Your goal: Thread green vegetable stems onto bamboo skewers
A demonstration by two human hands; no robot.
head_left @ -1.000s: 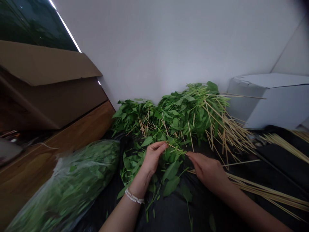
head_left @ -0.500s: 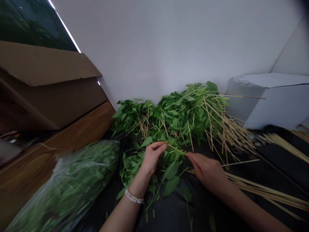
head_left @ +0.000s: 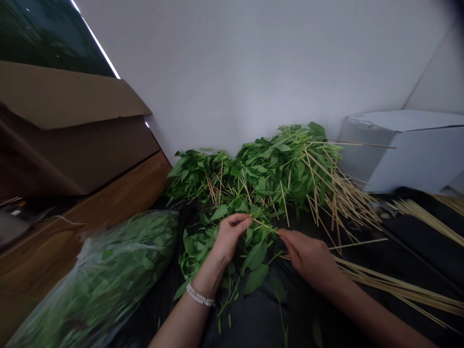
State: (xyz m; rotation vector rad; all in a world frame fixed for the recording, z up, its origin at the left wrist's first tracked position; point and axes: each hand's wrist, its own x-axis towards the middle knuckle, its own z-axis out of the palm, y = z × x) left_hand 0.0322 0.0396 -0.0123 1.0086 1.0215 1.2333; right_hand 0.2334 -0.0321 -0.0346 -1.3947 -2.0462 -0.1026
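My left hand [head_left: 232, 234] is closed in a pinch at one end of a thin bamboo skewer [head_left: 264, 224]. At the skewer's other end my right hand [head_left: 304, 249] pinches it between thumb and fingers. Green leafy stems [head_left: 256, 256] lie across and hang from the skewer between the hands; whether they are pierced I cannot tell. Loose leafy greens [head_left: 195, 251] lie under and beside my left hand. Behind the hands is a pile of greens [head_left: 264, 166] on skewers, their bare ends [head_left: 357, 200] fanning out to the right.
A clear plastic bag [head_left: 123, 270] full of leaves lies at the left, by an open cardboard box [head_left: 72, 150]. Loose skewers [head_left: 398, 285] lie right on the black sheet [head_left: 246, 324], with another bundle [head_left: 431, 220] farther back. A white box [head_left: 409, 150] stands against the wall.
Both hands stay nearly in place, still pinching the skewer's two ends. The whole view shifts very slightly; the greens and the boxes have not visibly moved.
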